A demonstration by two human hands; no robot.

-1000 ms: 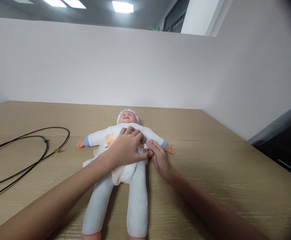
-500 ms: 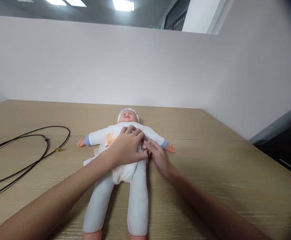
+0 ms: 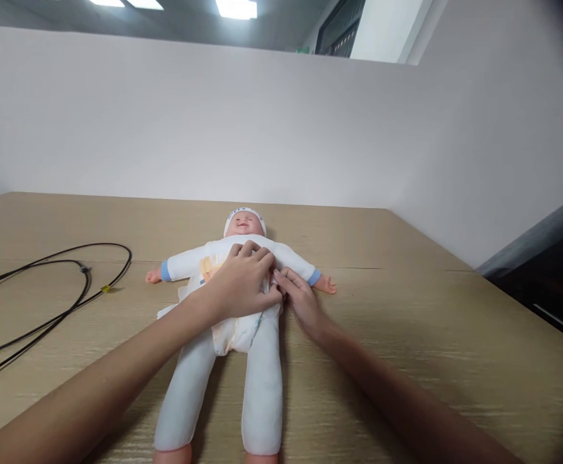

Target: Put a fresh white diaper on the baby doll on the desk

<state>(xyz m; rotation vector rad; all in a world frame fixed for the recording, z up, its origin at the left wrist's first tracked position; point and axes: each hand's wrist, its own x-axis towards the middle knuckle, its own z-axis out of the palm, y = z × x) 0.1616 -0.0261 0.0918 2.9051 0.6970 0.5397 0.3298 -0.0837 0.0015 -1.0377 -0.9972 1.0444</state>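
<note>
A baby doll (image 3: 262,393) in white clothes with blue cuffs lies on its back, head away from me and arms spread. Around its hips is a white diaper (image 3: 236,332) with coloured prints; one side flap sticks out at the left. My left hand (image 3: 245,280) lies across the doll's belly, over the diaper front, with its fingers bent at the right side of the waist. There my right hand (image 3: 301,299) meets it, thumb and fingers pinched together at the diaper's side. What lies between the fingertips is mostly hidden, seemingly the diaper's edge.
Under the doll is a wood-grain table (image 3: 407,335). Looped black cables (image 3: 69,312) with a yellow tag lie at the left. A pale wall (image 3: 189,122) rises behind the table, and a dark object (image 3: 552,277) stands beyond its right edge.
The whole view has shifted slightly, so everything sits a little further left. Both hands keep nearly the same place and pose at the doll's waist.
</note>
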